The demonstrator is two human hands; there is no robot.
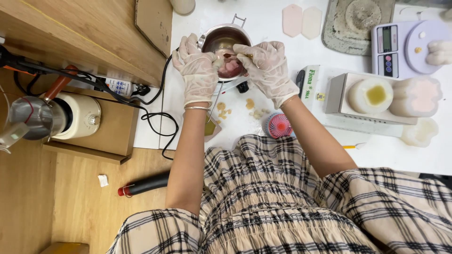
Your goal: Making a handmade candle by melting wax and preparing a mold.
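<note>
Both my hands wear thin clear gloves and meet over a small steel pot point(221, 37) on the white table point(263, 14). My left hand point(197, 70) grips a pale pink lump point(229, 69) just in front of the pot. My right hand point(266, 66) pinches a thin stick-like tool point(234, 56) whose tip touches the lump. The pot has a wire handle at its far rim and a dark reddish inside. Crumbs of yellowish wax point(252, 108) lie on the table below my hands.
A white block point(343, 94) bears a round candle point(370, 95) and a flower-shaped one point(416, 96). A digital scale point(400, 47) sits far right. A small pink fan point(278, 126), power strip point(117, 87), black cables, a steel jug appliance point(52, 117) and a black-red bottle point(143, 184) lie left.
</note>
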